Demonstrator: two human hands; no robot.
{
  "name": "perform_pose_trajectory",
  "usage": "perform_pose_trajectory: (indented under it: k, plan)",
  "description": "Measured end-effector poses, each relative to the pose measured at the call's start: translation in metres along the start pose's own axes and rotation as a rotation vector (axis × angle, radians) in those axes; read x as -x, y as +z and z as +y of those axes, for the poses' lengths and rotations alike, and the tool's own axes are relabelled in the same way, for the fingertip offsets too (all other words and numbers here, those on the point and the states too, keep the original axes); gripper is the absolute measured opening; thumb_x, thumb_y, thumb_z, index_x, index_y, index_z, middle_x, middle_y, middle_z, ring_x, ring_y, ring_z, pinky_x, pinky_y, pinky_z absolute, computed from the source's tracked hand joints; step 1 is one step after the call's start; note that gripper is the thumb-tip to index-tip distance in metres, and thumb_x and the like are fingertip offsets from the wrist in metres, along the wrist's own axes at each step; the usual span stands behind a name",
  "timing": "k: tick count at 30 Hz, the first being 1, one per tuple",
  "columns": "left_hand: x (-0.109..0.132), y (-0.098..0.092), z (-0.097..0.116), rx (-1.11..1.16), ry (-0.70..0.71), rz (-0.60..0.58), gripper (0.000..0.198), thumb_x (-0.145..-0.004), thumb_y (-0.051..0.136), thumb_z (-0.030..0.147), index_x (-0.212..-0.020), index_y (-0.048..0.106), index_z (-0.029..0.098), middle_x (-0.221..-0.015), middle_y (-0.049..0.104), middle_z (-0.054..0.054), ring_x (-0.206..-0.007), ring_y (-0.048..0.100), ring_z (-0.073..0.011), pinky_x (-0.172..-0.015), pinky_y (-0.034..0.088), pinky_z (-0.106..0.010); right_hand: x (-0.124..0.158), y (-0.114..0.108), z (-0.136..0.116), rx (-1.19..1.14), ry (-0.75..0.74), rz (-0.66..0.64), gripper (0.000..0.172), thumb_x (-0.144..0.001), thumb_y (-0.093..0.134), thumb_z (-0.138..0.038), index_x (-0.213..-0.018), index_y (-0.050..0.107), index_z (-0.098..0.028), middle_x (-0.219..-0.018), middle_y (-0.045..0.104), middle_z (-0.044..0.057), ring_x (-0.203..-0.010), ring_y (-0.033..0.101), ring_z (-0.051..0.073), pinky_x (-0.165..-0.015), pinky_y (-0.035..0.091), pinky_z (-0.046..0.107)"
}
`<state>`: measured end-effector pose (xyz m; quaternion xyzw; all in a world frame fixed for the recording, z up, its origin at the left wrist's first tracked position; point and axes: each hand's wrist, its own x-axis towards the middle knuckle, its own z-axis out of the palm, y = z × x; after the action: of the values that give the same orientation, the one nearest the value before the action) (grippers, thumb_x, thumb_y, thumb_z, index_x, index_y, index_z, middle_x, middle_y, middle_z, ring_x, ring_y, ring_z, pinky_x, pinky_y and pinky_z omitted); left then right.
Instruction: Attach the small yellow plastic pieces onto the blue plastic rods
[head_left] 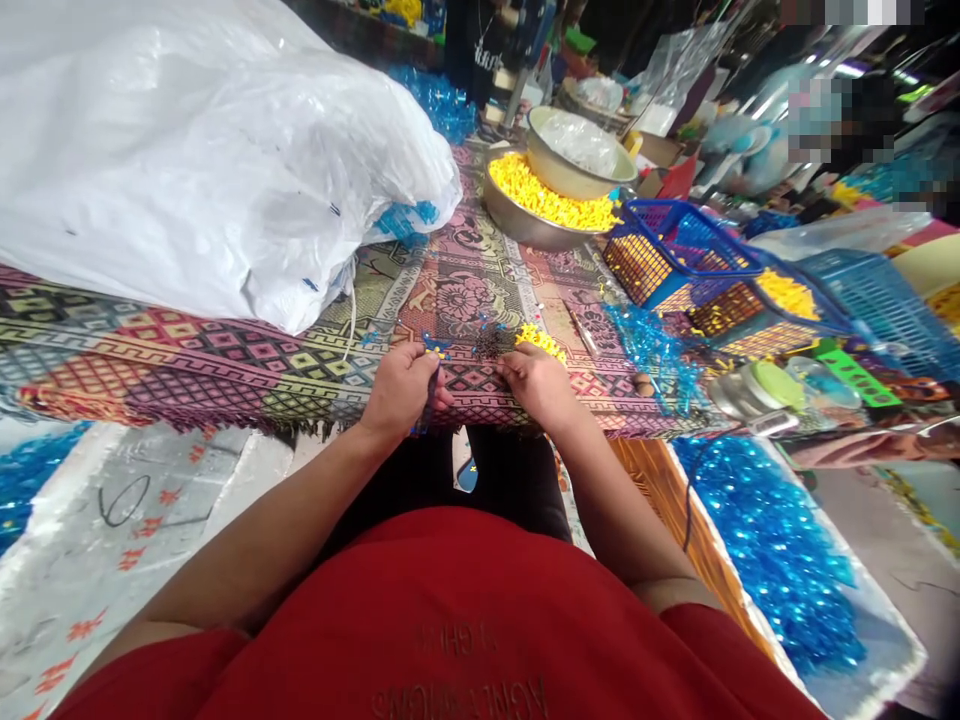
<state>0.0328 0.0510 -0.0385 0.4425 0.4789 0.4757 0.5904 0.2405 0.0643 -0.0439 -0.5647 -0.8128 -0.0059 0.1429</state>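
Observation:
My left hand [403,388] is closed near the table's front edge, thumb and fingers pinching a small blue and yellow plastic piece [435,353]. Just beyond my right hand [538,382] lies a small heap of tiny dark bits [491,343]. The right fingertips are pressed together at that heap's near side; whatever sits between them is too small to make out. A little pile of yellow pieces [544,343] is partly covered by the right hand. Everything rests on a patterned woven cloth [457,300].
A big white plastic bag [225,150] fills the left. Behind are a metal bowl of yellow pieces [517,222] and a blue basket [645,285]. Blue shiny pieces [660,350] and a green-lidded jar [765,388] lie right. Below, a foam box [892,640] holds blue pieces.

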Motion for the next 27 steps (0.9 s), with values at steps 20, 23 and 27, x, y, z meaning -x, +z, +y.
perform_pose_trajectory:
  k: [20,23,27]
  plan:
    - [0.001,-0.001,0.002,-0.030,0.010,-0.009,0.012,-0.079,0.050,0.026,-0.071,0.046,0.017,-0.055,0.056,0.003,-0.043,0.061,-0.0140,-0.041,0.051,-0.024,-0.022,0.003,-0.011,0.071,-0.292,-0.033,0.026,-0.093,0.039,-0.019,-0.090,0.065,-0.015,-0.093,0.060,0.012,-0.089,0.050,0.022,-0.078,0.041,0.032]
    - [0.002,-0.001,0.002,-0.045,0.010,-0.013,0.012,-0.080,0.049,0.026,-0.071,0.046,0.017,-0.055,0.056,0.003,-0.043,0.061,-0.0139,-0.041,0.051,-0.025,-0.021,0.010,-0.008,-0.191,-0.196,0.051,0.025,-0.092,0.041,-0.022,-0.086,0.064,-0.015,-0.085,0.061,0.010,-0.081,0.054,0.020,-0.075,0.044,0.031]
    - [0.002,0.000,0.004,-0.076,0.025,-0.006,0.013,-0.080,0.048,0.026,-0.071,0.046,0.017,-0.055,0.057,0.003,-0.043,0.061,-0.0145,-0.040,0.051,-0.026,-0.017,0.017,-0.008,-0.590,-0.029,0.112,0.014,-0.086,0.052,-0.026,-0.082,0.063,-0.017,-0.075,0.061,0.004,-0.068,0.056,0.016,-0.066,0.045,0.029]
